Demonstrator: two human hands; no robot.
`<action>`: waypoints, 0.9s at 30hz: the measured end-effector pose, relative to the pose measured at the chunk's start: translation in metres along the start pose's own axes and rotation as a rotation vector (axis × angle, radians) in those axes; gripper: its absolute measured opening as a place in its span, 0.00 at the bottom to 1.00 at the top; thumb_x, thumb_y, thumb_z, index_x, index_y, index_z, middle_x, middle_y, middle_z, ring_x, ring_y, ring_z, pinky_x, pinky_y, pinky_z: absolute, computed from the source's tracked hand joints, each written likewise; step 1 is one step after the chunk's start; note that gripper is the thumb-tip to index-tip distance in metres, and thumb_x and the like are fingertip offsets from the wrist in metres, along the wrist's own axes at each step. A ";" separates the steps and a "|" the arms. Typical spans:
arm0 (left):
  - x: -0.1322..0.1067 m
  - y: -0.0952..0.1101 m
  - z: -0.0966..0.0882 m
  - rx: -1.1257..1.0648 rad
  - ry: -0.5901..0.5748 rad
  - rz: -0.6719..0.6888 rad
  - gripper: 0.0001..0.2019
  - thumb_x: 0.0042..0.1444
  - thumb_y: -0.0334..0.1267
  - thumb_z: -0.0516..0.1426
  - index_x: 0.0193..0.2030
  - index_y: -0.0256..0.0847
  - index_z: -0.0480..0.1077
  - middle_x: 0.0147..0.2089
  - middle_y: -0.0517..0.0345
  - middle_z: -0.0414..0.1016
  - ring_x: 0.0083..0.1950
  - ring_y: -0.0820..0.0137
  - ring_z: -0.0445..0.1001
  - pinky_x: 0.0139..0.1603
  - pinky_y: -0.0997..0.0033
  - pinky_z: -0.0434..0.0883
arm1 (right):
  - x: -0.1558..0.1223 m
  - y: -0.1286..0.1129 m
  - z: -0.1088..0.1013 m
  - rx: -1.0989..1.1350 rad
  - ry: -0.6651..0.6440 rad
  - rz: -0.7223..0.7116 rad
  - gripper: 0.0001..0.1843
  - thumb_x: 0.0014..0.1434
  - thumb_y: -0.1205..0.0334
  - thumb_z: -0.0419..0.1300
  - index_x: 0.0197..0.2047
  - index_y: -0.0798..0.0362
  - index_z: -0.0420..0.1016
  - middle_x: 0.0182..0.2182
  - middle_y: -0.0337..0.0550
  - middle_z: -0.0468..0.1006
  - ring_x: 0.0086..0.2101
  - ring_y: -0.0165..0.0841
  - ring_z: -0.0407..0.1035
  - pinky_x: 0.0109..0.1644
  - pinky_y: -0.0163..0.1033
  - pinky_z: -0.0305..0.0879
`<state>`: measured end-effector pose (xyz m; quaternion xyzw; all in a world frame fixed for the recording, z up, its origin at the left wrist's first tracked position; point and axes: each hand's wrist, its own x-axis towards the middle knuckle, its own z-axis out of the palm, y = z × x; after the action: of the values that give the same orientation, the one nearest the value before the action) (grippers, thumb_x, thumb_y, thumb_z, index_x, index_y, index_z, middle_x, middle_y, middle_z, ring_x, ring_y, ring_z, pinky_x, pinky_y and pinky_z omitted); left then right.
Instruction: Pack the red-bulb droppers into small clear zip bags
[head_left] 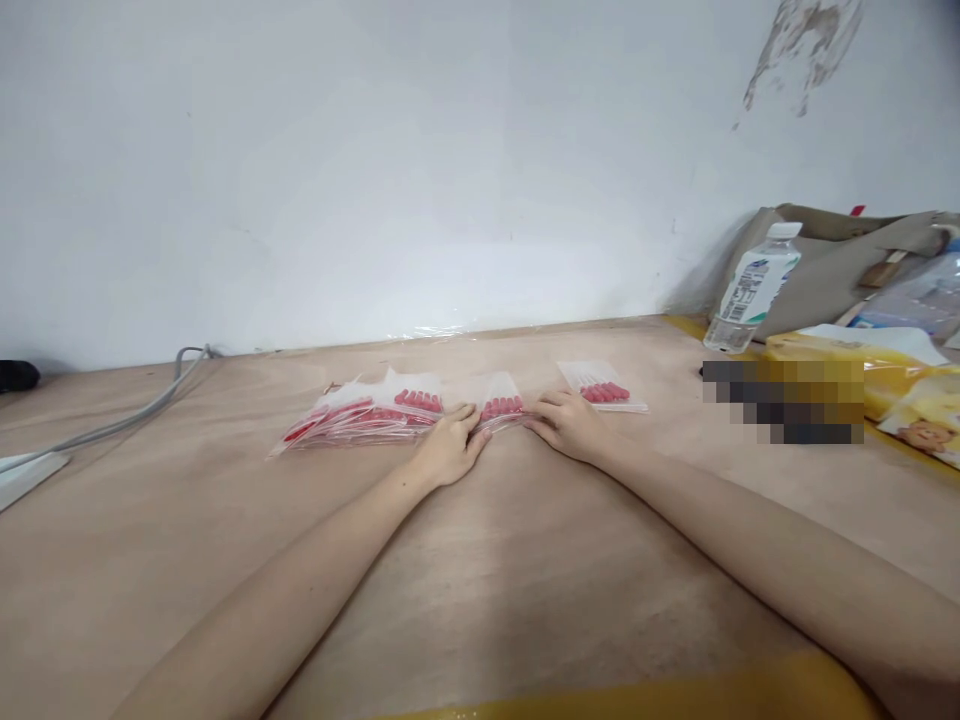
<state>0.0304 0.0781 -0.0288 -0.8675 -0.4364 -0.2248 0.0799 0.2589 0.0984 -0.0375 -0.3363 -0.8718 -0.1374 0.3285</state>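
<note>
A small clear zip bag point(501, 404) with a row of red capsule-like pieces lies between my two hands on the wooden table. My left hand point(450, 447) has its fingers and thumb closed on the bag's left edge. On the opposite edge, my right hand point(568, 424) pinches with bent fingers and thumb. Left of my left hand is a loose, overlapping pile of similar bags point(360, 412) with red contents. Another filled bag point(600, 388) lies flat just beyond my right hand. What the red pieces are exactly, I cannot tell.
At the back right a water bottle point(754, 290) leans by a grey-beige bag point(840, 250). Yellow packaging point(840, 352) lies nearer, beside a pixelated patch. A grey cable point(142, 412) runs across the left side. The white wall point(420, 180) bounds the table's back edge.
</note>
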 end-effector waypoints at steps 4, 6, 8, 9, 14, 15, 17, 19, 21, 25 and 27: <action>0.000 0.002 0.002 -0.024 0.020 -0.015 0.19 0.60 0.40 0.50 0.54 0.32 0.63 0.55 0.42 0.67 0.56 0.59 0.66 0.54 0.60 0.66 | 0.001 0.004 -0.003 0.046 0.021 -0.131 0.12 0.59 0.67 0.50 0.33 0.54 0.76 0.25 0.44 0.75 0.29 0.32 0.67 0.38 0.40 0.62; 0.000 0.005 0.000 -0.039 0.025 -0.008 0.21 0.60 0.41 0.50 0.56 0.32 0.61 0.55 0.43 0.67 0.56 0.61 0.66 0.54 0.62 0.66 | 0.002 0.003 -0.005 0.042 0.041 -0.217 0.14 0.59 0.69 0.48 0.35 0.54 0.75 0.26 0.45 0.75 0.30 0.32 0.67 0.37 0.39 0.62; 0.000 0.006 -0.002 -0.052 0.019 0.015 0.20 0.60 0.41 0.51 0.56 0.33 0.62 0.54 0.45 0.68 0.54 0.63 0.67 0.54 0.64 0.66 | 0.003 0.003 -0.006 0.026 0.065 -0.264 0.15 0.60 0.70 0.47 0.37 0.54 0.75 0.27 0.46 0.75 0.31 0.32 0.67 0.37 0.38 0.62; 0.000 0.007 -0.003 -0.056 0.017 0.025 0.19 0.60 0.41 0.51 0.55 0.34 0.63 0.53 0.47 0.69 0.54 0.63 0.68 0.53 0.65 0.66 | 0.003 0.004 -0.006 0.011 0.075 -0.267 0.15 0.60 0.70 0.47 0.37 0.54 0.74 0.28 0.46 0.75 0.31 0.32 0.67 0.38 0.39 0.62; 0.002 0.008 -0.005 -0.046 0.023 0.054 0.18 0.59 0.40 0.51 0.54 0.35 0.64 0.50 0.48 0.72 0.51 0.64 0.70 0.50 0.66 0.68 | 0.002 0.007 -0.003 -0.129 0.059 -0.267 0.14 0.61 0.68 0.48 0.32 0.54 0.74 0.25 0.44 0.74 0.30 0.31 0.65 0.38 0.38 0.60; 0.002 0.008 -0.005 -0.039 0.027 0.060 0.18 0.59 0.40 0.51 0.54 0.35 0.64 0.49 0.48 0.72 0.50 0.64 0.70 0.50 0.66 0.68 | 0.002 0.007 -0.003 -0.156 0.055 -0.275 0.15 0.61 0.68 0.48 0.31 0.54 0.74 0.25 0.43 0.74 0.29 0.31 0.65 0.38 0.38 0.59; 0.001 0.008 -0.005 -0.018 0.043 0.070 0.18 0.60 0.40 0.51 0.54 0.35 0.64 0.49 0.47 0.71 0.50 0.64 0.71 0.49 0.66 0.69 | 0.002 0.006 -0.003 -0.196 0.058 -0.288 0.15 0.61 0.68 0.47 0.31 0.54 0.74 0.24 0.43 0.74 0.29 0.30 0.64 0.39 0.37 0.57; 0.001 0.009 -0.006 0.012 0.067 0.085 0.18 0.59 0.41 0.51 0.54 0.34 0.63 0.50 0.45 0.70 0.50 0.63 0.70 0.49 0.64 0.69 | 0.003 0.004 -0.004 -0.219 0.057 -0.298 0.14 0.60 0.68 0.47 0.31 0.54 0.74 0.24 0.43 0.73 0.29 0.30 0.63 0.39 0.38 0.56; 0.004 0.012 -0.007 0.044 0.082 0.127 0.18 0.58 0.41 0.52 0.53 0.34 0.63 0.51 0.45 0.69 0.51 0.62 0.69 0.49 0.63 0.68 | 0.005 0.002 -0.006 -0.235 0.046 -0.298 0.14 0.60 0.68 0.47 0.31 0.53 0.73 0.24 0.42 0.73 0.29 0.30 0.63 0.39 0.38 0.54; 0.015 0.021 -0.006 0.108 0.082 0.265 0.11 0.58 0.38 0.53 0.45 0.38 0.68 0.45 0.50 0.72 0.49 0.65 0.70 0.49 0.65 0.68 | 0.008 -0.001 -0.008 -0.241 0.058 -0.267 0.14 0.60 0.67 0.48 0.29 0.53 0.72 0.24 0.41 0.73 0.29 0.30 0.61 0.41 0.40 0.50; 0.022 0.025 -0.001 0.145 0.091 0.305 0.08 0.59 0.35 0.51 0.41 0.38 0.69 0.43 0.51 0.73 0.46 0.66 0.71 0.47 0.66 0.68 | 0.009 -0.001 -0.008 -0.228 0.084 -0.262 0.13 0.60 0.67 0.48 0.28 0.54 0.71 0.23 0.41 0.72 0.28 0.30 0.61 0.42 0.41 0.49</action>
<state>0.0613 0.0789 -0.0160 -0.9045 -0.3108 -0.2170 0.1952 0.2569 0.0983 -0.0249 -0.2487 -0.8726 -0.2910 0.3034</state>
